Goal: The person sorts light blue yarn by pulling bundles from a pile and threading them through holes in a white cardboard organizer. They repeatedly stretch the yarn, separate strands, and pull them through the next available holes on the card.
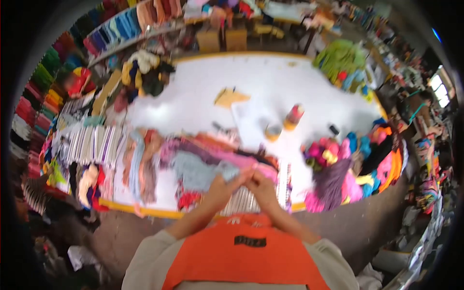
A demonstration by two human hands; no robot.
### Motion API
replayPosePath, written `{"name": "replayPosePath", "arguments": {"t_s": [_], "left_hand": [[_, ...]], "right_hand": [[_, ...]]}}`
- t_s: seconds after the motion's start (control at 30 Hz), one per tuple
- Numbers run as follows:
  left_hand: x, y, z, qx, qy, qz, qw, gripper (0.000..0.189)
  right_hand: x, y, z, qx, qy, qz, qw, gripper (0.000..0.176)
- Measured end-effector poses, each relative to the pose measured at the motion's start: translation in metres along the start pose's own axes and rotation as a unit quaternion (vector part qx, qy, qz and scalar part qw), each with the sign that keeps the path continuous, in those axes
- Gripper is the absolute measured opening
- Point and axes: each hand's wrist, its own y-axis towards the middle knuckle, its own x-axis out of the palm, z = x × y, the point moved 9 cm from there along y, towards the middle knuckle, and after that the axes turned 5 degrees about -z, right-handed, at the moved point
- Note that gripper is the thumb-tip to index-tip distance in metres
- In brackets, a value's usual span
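Close together over the near edge of the white table, my left hand (pixel 224 187) and my right hand (pixel 261 186) meet at the fingertips. Both are closed in a pinch; what they hold, if anything, is too small and blurred to name. Pale blue-grey yarn (pixel 193 171) lies just beyond my left hand. Pink and purple yarn strands (pixel 232 157) stretch behind my hands. A striped woven cloth (pixel 241 202) lies beneath them, beside a red bundle (pixel 189 199).
The white table (pixel 193 84) has a yellow edge. Colourful yarn piles (pixel 333 174) sit right, striped fabric (pixel 96 145) left, green yarn (pixel 340 60) far right. A cone (pixel 295 115) stands near a round container (pixel 272 132). A person in red (pixel 78 82) is at far left.
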Motion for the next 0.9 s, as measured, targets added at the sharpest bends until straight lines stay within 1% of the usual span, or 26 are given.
{"name": "replayPosePath", "arguments": {"t_s": [0.03,0.07,0.1,0.13,0.17,0.2,0.27,0.33,0.4,0.43,0.5,0.53,0.6,0.63,0.67,0.73,0.77,0.83,0.87,0.9], "left_hand": [[-0.003,-0.005,-0.008,-0.022,0.025,0.003,0.999,0.033],[-0.006,-0.007,-0.018,-0.043,0.05,0.009,0.998,0.032],[-0.006,-0.007,-0.023,-0.031,0.012,0.015,0.999,0.033],[-0.004,-0.012,-0.015,-0.052,-0.006,0.021,0.998,0.031],[-0.008,-0.016,-0.031,-0.08,-0.055,0.036,0.995,0.028],[-0.002,-0.009,-0.005,-0.097,-0.072,0.042,0.992,0.026],[-0.003,-0.022,-0.018,-0.105,-0.118,0.039,0.987,0.027],[-0.007,-0.025,-0.019,-0.099,-0.102,0.044,0.989,0.029],[-0.014,-0.027,-0.029,-0.11,-0.11,0.054,0.986,0.03],[-0.017,-0.028,-0.028,-0.11,-0.091,0.052,0.988,0.03],[-0.017,-0.033,-0.026,-0.146,-0.099,0.058,0.983,0.031],[-0.022,-0.032,-0.034,-0.152,-0.068,0.042,0.985,0.032],[-0.02,-0.027,-0.038,-0.104,-0.066,0.027,0.992,0.033],[-0.018,-0.029,-0.044,-0.117,-0.111,0.024,0.987,0.032],[-0.018,-0.03,-0.045,-0.114,-0.111,0.025,0.987,0.032],[-0.017,-0.031,-0.034,-0.108,-0.096,0.018,0.989,0.031],[-0.017,-0.034,-0.035,-0.145,-0.107,0.019,0.984,0.033],[-0.011,-0.039,-0.009,-0.147,-0.093,0.03,0.984,0.033],[-0.01,-0.04,-0.004,-0.151,-0.083,0.043,0.984,0.034],[-0.012,-0.039,-0.007,-0.151,-0.082,0.043,0.984,0.034]], "right_hand": [[0.005,-0.002,0.01,0.025,0.01,-0.011,1.0,0.012],[0.007,-0.006,0.004,0.012,-0.017,-0.009,1.0,0.012],[0.009,-0.01,-0.009,-0.02,0.015,0.0,1.0,0.011],[0.012,-0.009,-0.002,-0.036,0.05,0.004,0.998,0.01],[0.012,-0.013,0.009,-0.009,-0.039,0.012,0.999,0.009],[0.008,-0.007,-0.019,-0.016,0.019,-0.008,1.0,0.01],[0.02,-0.01,0.024,0.001,0.054,-0.025,0.998,0.012],[0.023,-0.01,0.025,-0.001,0.068,-0.033,0.997,0.013],[0.028,-0.008,0.017,-0.031,0.001,-0.062,0.998,0.013],[0.029,-0.007,0.023,-0.023,-0.021,-0.063,0.998,0.015],[0.032,-0.008,0.02,-0.046,-0.055,-0.082,0.994,0.018],[0.034,-0.011,0.01,-0.058,-0.061,-0.098,0.992,0.023],[0.034,-0.012,0.019,-0.028,-0.093,-0.104,0.99,0.024],[0.035,-0.014,0.018,0.001,-0.067,-0.12,0.991,0.024],[0.033,-0.013,0.019,-0.001,-0.068,-0.12,0.99,0.024],[0.037,-0.011,0.027,0.035,-0.059,-0.15,0.986,0.024],[0.037,-0.011,0.028,0.035,-0.057,-0.149,0.987,0.024],[0.039,-0.011,0.019,0.065,-0.041,-0.177,0.981,0.024],[0.038,-0.009,0.02,0.064,-0.04,-0.176,0.982,0.024],[0.041,-0.008,0.019,0.037,-0.051,-0.187,0.98,0.023]]}}
